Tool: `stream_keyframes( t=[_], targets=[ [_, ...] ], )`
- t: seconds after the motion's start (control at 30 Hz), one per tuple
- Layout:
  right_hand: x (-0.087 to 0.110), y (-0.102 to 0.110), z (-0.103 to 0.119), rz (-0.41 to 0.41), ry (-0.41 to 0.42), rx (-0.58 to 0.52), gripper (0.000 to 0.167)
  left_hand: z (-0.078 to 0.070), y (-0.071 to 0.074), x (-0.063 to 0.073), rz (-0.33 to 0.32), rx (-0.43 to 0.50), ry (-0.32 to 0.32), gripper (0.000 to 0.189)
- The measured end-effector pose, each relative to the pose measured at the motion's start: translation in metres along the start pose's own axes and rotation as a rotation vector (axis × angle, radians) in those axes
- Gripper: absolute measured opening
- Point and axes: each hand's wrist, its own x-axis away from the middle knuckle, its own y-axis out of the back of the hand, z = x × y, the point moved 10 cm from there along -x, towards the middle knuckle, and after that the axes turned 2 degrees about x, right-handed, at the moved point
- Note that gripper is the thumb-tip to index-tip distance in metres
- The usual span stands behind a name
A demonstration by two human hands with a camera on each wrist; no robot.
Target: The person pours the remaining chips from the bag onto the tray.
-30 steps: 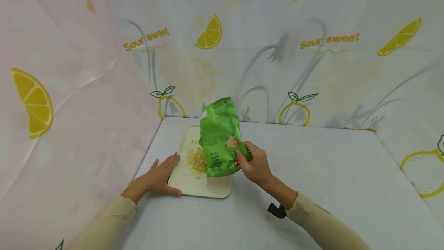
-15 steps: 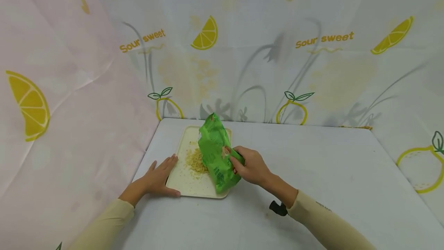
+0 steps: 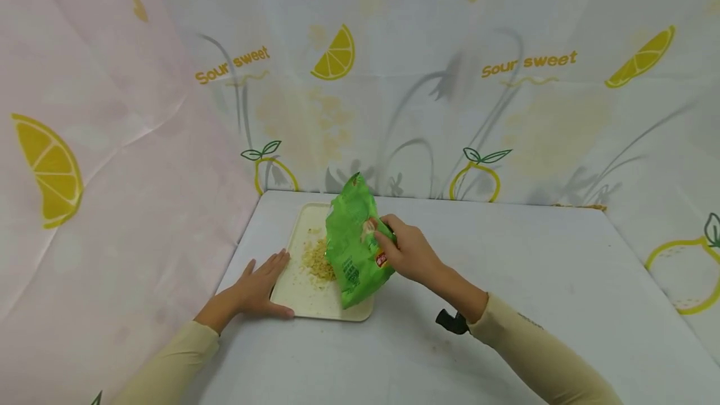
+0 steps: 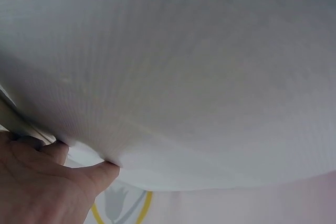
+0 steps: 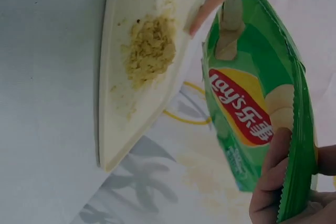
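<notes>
In the head view a cream rectangular tray (image 3: 306,306) lies on the table, bearing a heap of crushed yellow chips (image 3: 317,261). My left hand (image 3: 259,289) rests at the tray's left edge, fingers spread and thumb at the near corner. Over the tray's right side, my right hand (image 3: 410,252) holds a crumpled green chip bag (image 3: 351,239) by its right edge. The right wrist view shows the bag's red-and-yellow Lay's logo (image 5: 241,106) and fingers (image 5: 273,177) pinching its crimped edge. Whether the bag contains anything is hidden.
A white cloth covers the table (image 3: 506,267). Lemon-printed curtains (image 3: 422,111) hang behind and at both sides. Beneath the right wrist shows a black object (image 3: 451,322), probably part of the wrist camera's mount. Small specks dot the cloth near it.
The bag first dips and turns narrower over the tray, then rises slightly with my right hand. My left hand keeps its place at the tray's edge.
</notes>
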Motion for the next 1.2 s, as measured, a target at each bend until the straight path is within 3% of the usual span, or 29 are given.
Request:
stream_keyframes(
  t=[0.1,0.2,0.3,0.5,0.6,0.97,1.2],
  targets=[
    [0.001,-0.007,-0.005,0.042,-0.040,-0.047,0.030,0.001,-0.001,0.001,0.003,0.004,0.004,0.134],
    [0.002,-0.011,-0.002,0.067,-0.009,-0.014,0.031,0.001,0.000,0.001,-0.001,0.012,0.004,0.134],
    [0.003,-0.007,0.006,0.046,0.061,0.041,0.025,0.001,0.001,0.001,-0.003,0.006,0.005,0.135],
    [0.007,0.009,0.030,-0.093,0.256,0.111,0.017,0.001,0.001,0.000,0.000,0.005,0.001,0.134],
    [0.010,0.006,0.032,-0.095,0.302,0.121,0.015,0.001,0.001,0.000,-0.001,0.007,0.001,0.134],
    [0.014,-0.008,0.014,-0.041,0.245,0.155,0.015,0.000,0.001,0.001,0.008,0.008,0.011,0.134],
    [0.014,0.004,0.020,-0.148,0.278,0.093,0.011,0.001,-0.002,0.000,0.003,0.003,0.003,0.135]
  ],
)
